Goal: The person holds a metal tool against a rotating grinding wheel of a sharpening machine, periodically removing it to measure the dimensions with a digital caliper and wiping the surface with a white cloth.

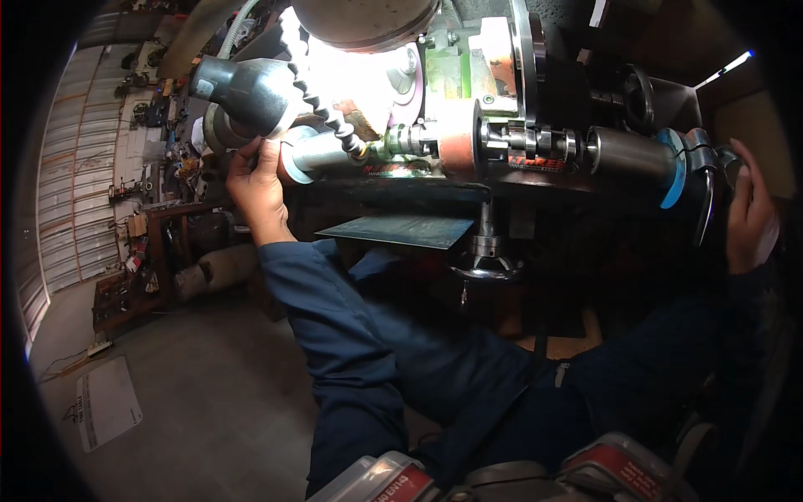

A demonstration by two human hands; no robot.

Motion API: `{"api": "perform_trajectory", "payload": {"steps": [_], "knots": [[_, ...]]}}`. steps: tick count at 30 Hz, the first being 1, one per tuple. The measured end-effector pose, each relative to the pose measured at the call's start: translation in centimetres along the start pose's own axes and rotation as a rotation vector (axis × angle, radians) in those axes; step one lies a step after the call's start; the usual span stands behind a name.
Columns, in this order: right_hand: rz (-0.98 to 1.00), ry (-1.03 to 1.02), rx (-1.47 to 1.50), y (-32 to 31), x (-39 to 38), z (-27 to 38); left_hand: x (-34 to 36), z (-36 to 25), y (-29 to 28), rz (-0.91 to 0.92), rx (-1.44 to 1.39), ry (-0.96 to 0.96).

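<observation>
At a metal grinding machine, my left hand (255,176) has fingers closed beside a grey-and-red round end fitting (297,163), just under the black lamp head (238,92); what it grips is unclear. My right hand (744,201) curls around a metal handle fitting (723,159) at the far right, behind a blue ring (669,180). Between the two ends lies a lobed metal shaft (535,142), passing a reddish round housing (456,142). A pinkish grinding wheel (406,100) stands behind it in bright glare, with a segmented coolant hose (322,105) in front.
A metal plate (393,230) juts out below the machine, beside a handwheel (485,266). Another handwheel (636,100) is at back right. Cluttered shelving (150,217) and a corrugated wall (75,159) are at left. A white board (109,402) lies on the floor.
</observation>
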State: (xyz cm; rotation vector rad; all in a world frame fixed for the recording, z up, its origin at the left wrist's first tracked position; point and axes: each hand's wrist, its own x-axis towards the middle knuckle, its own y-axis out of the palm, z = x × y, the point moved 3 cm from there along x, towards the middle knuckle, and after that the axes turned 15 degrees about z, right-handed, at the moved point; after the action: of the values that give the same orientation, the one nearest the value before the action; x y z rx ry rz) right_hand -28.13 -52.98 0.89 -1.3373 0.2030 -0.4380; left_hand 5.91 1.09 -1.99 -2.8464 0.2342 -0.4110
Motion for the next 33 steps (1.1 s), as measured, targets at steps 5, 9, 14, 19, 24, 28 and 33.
{"api": "perform_trajectory", "payload": {"steps": [5, 9, 14, 19, 24, 28, 33], "knots": [[-0.366, -0.129, -0.025, 1.2, -2.4, 0.6, 0.4, 0.5, 0.8, 0.017, -0.008, -0.003], [-0.033, -0.007, 0.021, -0.5, -0.2, 0.3, 0.0, 0.0, 0.0, -0.005, 0.023, 0.005], [0.200, -0.012, 0.054, -0.1, 4.5, -3.8, 0.2, 0.2, 0.4, 0.008, 0.042, 0.004], [0.396, 0.025, 0.130, -0.2, 6.5, -4.5, 0.3, 0.5, 1.0, 0.023, -0.003, -0.012], [0.689, 0.100, 0.248, 1.4, 9.1, -2.5, -0.4, -1.4, -1.3, 0.005, 0.012, 0.009], [0.876, -0.287, -0.127, 1.0, 10.2, -6.5, 0.4, 0.9, 1.5, 0.065, -0.063, 0.019], [0.898, -0.293, -0.063, 1.1, 9.3, -4.8, 0.1, 0.4, 1.4, 0.035, -0.038, 0.000]]}}
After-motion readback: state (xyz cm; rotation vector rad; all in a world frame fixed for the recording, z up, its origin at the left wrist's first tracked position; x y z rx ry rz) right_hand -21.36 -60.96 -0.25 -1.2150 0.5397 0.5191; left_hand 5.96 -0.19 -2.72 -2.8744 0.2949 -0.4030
